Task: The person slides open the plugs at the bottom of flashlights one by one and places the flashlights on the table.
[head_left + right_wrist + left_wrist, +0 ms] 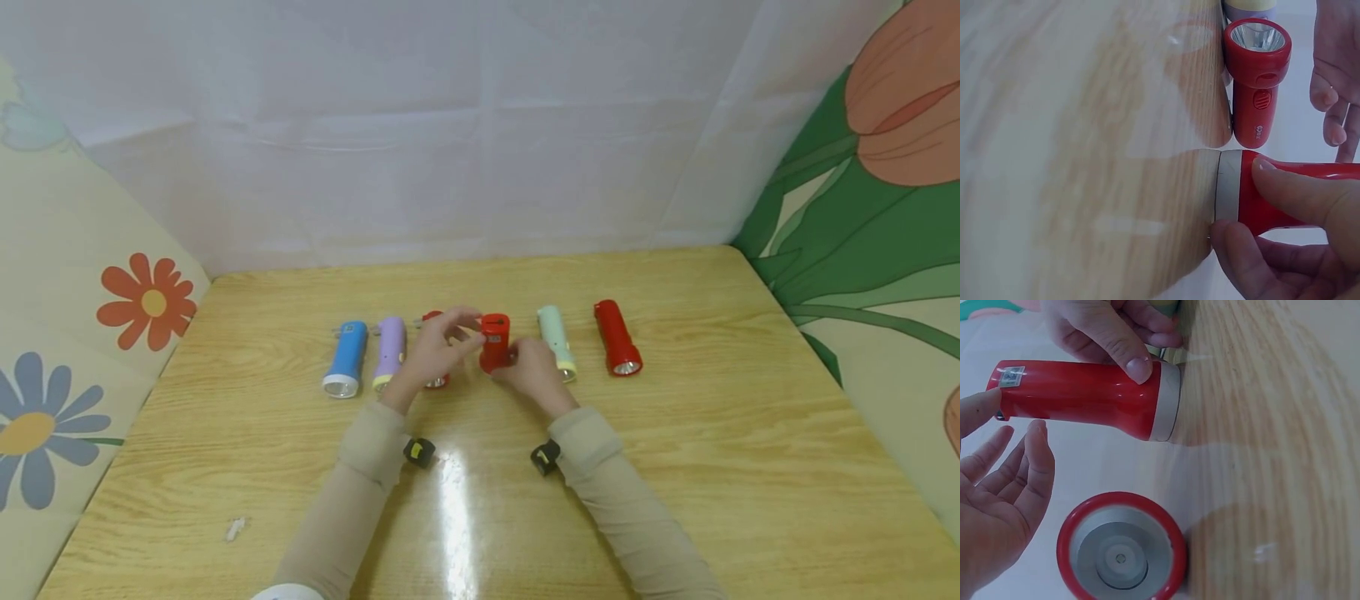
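A red flashlight (494, 343) stands upright, head down, with its pale rim at the tabletop. My right hand (536, 368) grips it low, the thumb (1291, 187) pressed just above that rim. Beside its raised tail end is my left hand (438, 346), one digit at the small label and the other fingers loosely bent, apart from the body. A second red flashlight (1255, 103) lies close by, lens toward me. In the head view the left hand covers much of it. Right of the right hand lies a mint-green flashlight (553, 333), partly hidden by that hand.
On the left lie a blue flashlight (347, 354) and a purple flashlight (391, 346). Another red flashlight (617, 335) rests at the right end of the row. A white cloth (450, 167) hangs behind the wooden table (712, 500). A small pale scrap (236, 527) is at front left.
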Motion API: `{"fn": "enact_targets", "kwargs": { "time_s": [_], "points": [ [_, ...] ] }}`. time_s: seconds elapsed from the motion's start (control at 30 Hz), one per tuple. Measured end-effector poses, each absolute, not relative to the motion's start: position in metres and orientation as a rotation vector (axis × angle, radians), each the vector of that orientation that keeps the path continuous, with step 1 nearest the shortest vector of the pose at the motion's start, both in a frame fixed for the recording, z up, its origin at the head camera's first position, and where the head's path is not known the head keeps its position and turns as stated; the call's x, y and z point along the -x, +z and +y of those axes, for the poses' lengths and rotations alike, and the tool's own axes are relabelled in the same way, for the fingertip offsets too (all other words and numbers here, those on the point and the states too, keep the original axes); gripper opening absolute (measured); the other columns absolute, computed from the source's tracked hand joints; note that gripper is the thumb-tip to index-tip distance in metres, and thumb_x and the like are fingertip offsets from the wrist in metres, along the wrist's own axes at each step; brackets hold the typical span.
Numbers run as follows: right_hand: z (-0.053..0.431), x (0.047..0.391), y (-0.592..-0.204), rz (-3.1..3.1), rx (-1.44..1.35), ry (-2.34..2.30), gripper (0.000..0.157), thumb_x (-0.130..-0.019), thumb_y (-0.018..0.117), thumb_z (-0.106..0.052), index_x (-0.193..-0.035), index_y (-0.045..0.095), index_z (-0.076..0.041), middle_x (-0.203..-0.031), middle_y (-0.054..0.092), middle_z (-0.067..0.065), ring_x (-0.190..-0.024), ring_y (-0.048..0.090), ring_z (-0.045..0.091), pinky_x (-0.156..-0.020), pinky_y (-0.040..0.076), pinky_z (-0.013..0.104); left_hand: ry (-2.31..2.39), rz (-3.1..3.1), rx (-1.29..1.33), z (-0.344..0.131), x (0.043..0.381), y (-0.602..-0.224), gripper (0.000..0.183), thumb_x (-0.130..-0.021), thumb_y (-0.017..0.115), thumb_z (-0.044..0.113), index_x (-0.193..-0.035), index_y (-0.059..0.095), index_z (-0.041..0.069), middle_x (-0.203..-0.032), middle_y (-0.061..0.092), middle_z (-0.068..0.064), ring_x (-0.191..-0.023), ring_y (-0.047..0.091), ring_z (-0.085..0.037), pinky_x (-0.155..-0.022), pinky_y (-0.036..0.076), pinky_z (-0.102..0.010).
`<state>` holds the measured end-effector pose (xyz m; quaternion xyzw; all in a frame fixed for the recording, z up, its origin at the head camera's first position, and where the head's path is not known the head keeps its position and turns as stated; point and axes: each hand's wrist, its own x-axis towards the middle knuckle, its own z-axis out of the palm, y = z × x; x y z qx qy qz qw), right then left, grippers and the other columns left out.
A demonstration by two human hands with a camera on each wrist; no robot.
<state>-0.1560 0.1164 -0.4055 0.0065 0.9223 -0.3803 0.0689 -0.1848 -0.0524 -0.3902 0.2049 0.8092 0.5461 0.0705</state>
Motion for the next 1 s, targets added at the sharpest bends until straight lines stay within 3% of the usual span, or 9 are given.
{"fn": "enact_targets", "kwargs": {
  "time_s": [0.17, 0.43, 0.6, 1.0],
  "points": [
    [0.117, 0.157, -0.406, 2.773, -0.025, -1.152, 0.035, -0.068, 0.078, -0.014, -0.094, 0.065, 0.005, -0.086, 0.066, 0.016, -0.077, 0.060, 0.024, -0.072, 0.050, 0.036, 1.651, 2.470, -0.595, -0.052, 0.184, -0.387, 0.031, -0.086, 0.062, 0.012, -0.115, 0.057, 0.002, -0.105, 0.062, -0.012, -0.084, 0.058, -0.024, -0.059, 0.051, -0.031],
    [0.116, 0.157, -0.404, 2.766, -0.039, -1.133, 0.036, -0.067, 0.079, -0.014, -0.094, 0.065, 0.004, -0.088, 0.066, 0.016, -0.079, 0.061, 0.024, -0.074, 0.050, 0.035, 1.716, 2.415, -0.285, -0.043, 0.189, -0.376, 0.028, -0.089, 0.058, 0.020, -0.112, 0.060, 0.003, -0.106, 0.062, -0.009, -0.093, 0.057, -0.022, -0.081, 0.048, -0.035],
    [0.116, 0.157, -0.404, 2.766, -0.030, -1.128, 0.036, -0.067, 0.078, -0.014, -0.094, 0.064, 0.005, -0.089, 0.066, 0.017, -0.080, 0.061, 0.025, -0.075, 0.050, 0.036, 1.682, 2.419, -0.258, -0.039, 0.194, -0.373, 0.026, -0.087, 0.062, 0.021, -0.107, 0.063, 0.005, -0.106, 0.063, -0.008, -0.099, 0.056, -0.021, -0.088, 0.044, -0.035],
    [0.117, 0.155, -0.404, 2.806, -0.002, -1.164, 0.029, -0.067, 0.078, -0.011, -0.087, 0.064, 0.005, -0.079, 0.064, 0.013, -0.071, 0.058, 0.022, -0.067, 0.049, 0.035, 1.601, 2.426, -0.379, -0.029, 0.199, -0.372, 0.022, -0.085, 0.064, 0.021, -0.099, 0.066, 0.005, -0.096, 0.065, -0.007, -0.091, 0.058, -0.019, -0.083, 0.046, -0.033]
  ]
}}
